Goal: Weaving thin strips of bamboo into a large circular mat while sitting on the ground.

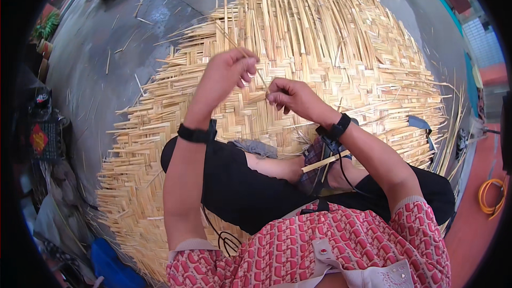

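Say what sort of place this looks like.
Probably a yard or courtyard used as a work area, though an indoor space can't be ruled out: a large woven mat, a strip-littered grey floor and a green plant at the left edge.

Bright, diffuse light falls over the woven mat (330,77) with only soft shadows, while fisheye distortion curves the edges into black corners and the left hand (228,72) looks slightly blurred.
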Action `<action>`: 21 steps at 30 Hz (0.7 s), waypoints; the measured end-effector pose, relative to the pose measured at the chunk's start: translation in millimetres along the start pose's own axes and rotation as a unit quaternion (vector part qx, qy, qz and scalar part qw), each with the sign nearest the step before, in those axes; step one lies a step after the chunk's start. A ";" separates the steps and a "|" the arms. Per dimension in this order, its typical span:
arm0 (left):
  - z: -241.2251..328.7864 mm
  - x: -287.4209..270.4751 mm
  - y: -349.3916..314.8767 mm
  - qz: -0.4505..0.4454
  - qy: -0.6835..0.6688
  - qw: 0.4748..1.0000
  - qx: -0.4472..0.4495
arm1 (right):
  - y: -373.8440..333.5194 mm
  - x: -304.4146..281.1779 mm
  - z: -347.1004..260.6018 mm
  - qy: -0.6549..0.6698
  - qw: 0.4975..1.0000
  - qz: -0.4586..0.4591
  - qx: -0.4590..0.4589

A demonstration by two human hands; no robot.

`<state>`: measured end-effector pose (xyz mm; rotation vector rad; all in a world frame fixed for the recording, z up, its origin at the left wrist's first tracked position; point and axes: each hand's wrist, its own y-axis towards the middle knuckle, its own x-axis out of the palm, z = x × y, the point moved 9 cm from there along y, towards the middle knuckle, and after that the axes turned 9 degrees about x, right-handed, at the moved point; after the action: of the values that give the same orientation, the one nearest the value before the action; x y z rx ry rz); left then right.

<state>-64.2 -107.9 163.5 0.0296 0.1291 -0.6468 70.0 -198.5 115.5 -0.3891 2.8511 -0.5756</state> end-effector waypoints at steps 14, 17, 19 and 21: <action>-191.2 -59.5 71.1 0.104 0.110 0.985 -0.079 | 156.6 -6.2 45.6 -0.134 0.982 0.135 0.007; -193.3 -58.4 75.4 0.056 0.134 0.982 -0.122 | 162.5 -7.7 49.4 -0.126 0.981 0.146 0.013; -190.8 -63.4 75.6 0.063 0.105 0.983 -0.134 | 166.6 -7.3 55.1 -0.110 0.984 0.133 0.042; -190.2 -66.1 74.6 0.056 0.074 0.985 -0.143 | 169.6 -7.3 67.5 -0.056 0.985 0.119 0.113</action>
<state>-92.5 4.1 -17.5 -0.1908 0.3597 -0.5079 57.4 -69.2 -12.9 -0.0395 2.6345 -0.7909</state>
